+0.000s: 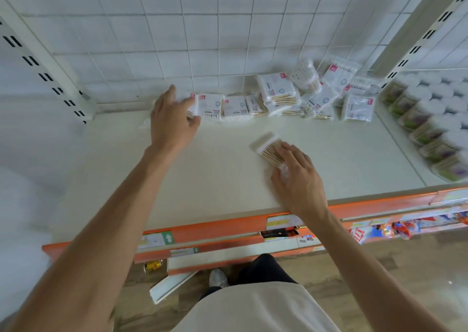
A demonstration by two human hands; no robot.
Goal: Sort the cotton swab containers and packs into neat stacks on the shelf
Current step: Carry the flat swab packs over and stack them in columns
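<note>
Shelf (215,174) first: a pale board with an orange front edge, backed by a white wire grid (202,40) and flanked by slotted uprights. Along the grid runs your row of swab packs (253,105) — flat at the left, then piled loosely and tilted toward the right, where a round tub (304,74) leans among them. Past the right upright, rows of containers (430,119) with green-and-purple labels fill the next bay.

Your left hand (172,119) reaches to the far-left end of the row; thumb and fingers curl round the end pack (193,106), which sits partly under your palm and touches its neighbour. Your right hand (296,179) lies nearer you, well apart from the row, on a loose pack (268,148) out on the open board. That pack sticks out beyond your fingertips toward the grid, wooden sticks showing; your fingers lie fairly straight over its near end, with its plastic showing under the palm — pressing rather than pinching, as far as the blur allows.
</note>
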